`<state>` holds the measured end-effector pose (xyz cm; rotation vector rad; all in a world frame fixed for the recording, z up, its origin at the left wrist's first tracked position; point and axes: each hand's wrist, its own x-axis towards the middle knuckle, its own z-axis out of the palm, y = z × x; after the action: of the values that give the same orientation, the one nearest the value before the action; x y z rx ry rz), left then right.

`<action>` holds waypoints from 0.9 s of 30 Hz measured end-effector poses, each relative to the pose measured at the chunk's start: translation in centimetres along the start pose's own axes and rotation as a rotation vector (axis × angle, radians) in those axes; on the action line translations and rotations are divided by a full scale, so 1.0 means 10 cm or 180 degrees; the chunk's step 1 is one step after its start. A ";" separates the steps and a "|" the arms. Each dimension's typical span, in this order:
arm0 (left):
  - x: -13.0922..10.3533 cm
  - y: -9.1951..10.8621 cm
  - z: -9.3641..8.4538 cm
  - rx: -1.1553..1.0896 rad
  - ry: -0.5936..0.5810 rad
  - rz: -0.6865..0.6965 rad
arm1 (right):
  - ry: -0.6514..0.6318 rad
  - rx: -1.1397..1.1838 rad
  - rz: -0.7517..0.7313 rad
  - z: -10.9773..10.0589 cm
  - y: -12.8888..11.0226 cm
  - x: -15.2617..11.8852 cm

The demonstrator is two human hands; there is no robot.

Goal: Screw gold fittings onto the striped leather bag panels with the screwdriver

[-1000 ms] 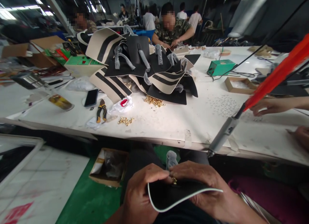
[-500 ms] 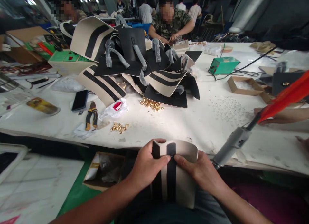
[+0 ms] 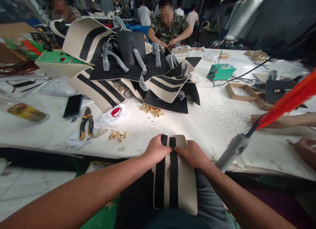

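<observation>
A beige leather panel with black stripes [image 3: 183,183] rests over my lap, its far end at the front edge of the table. My left hand [image 3: 158,150] grips its far left side, fingers underneath and thumb on top. On the right side my right hand [image 3: 191,154] is closed round it in the same way. Both thumbs press close together on the middle black stripe. What the fingers do beneath the panel is hidden.
A heap of similar striped and black panels [image 3: 128,72] stands on the white table. Pliers [image 3: 86,123], a phone [image 3: 73,106] and gold metal clasps [image 3: 118,135] lie front left. A grey tool with orange wrapping [image 3: 233,150] slants at right, near another person's hand [image 3: 306,148].
My hands and the panel's far end have moved forward. The panel, which was curled up at its far edge, now lies flatter. The view has shifted slightly to the right.
</observation>
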<state>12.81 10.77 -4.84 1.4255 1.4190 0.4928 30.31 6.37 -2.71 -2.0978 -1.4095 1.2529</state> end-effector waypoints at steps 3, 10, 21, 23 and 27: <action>0.01 -0.01 -0.01 0.0152 0.0048 0.0136 | 0.0022 -0.0061 0.0015 0.02 -0.02 0.01; -0.12 -0.08 -0.10 0.1508 0.0877 0.1624 | 0.0143 -0.0121 -0.0074 0.07 -0.01 -0.01; 0.10 -0.40 0.02 0.1392 0.0583 0.2405 | 0.0709 -0.0230 -0.0478 0.09 0.02 -0.05; 0.13 -0.41 0.01 0.1341 0.0579 0.2393 | 0.1107 -0.0015 -0.0669 0.00 0.13 -0.29; 0.16 -0.43 0.00 0.1277 0.0578 0.2360 | 0.2718 0.1003 -0.1030 -0.46 0.58 -0.88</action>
<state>11.05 11.36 -9.02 2.2943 1.1250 0.8471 36.21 -3.02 0.29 -1.7458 -1.0032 0.3274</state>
